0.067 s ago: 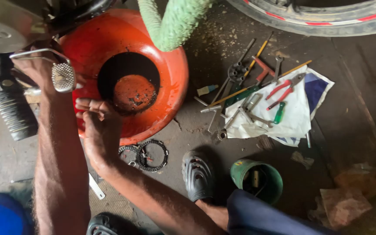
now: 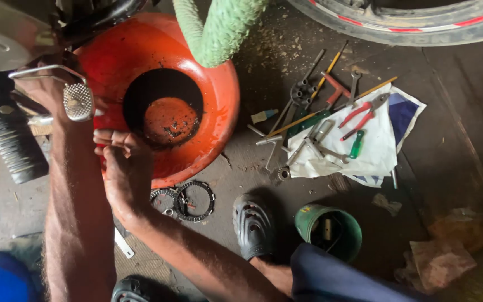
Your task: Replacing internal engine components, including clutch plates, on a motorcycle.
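Observation:
My left hand (image 2: pixel 43 92) reaches up under the motorcycle at the top left. A metal foot pedal (image 2: pixel 77 102) partly hides it, so its fingers and anything in them are out of sight. My right hand (image 2: pixel 119 168) hovers at the near rim of an orange basin (image 2: pixel 213 117), fingers curled shut, with nothing visible in them. The basin has a round hole in its top, and dark oily liquid (image 2: pixel 169 120) lies inside. Two toothed metal rings (image 2: pixel 188 199) lie on the floor just below my right hand.
A black ribbed rubber footpeg (image 2: pixel 15 148) sits at the left and a green textured hose (image 2: pixel 219 28) hangs over the basin. A white cloth (image 2: pixel 373 151) holds pliers, spanners and screwdrivers. A green bucket (image 2: pixel 331 232), my black shoe (image 2: pixel 252 223) and a tyre (image 2: pixel 415 19) are nearby.

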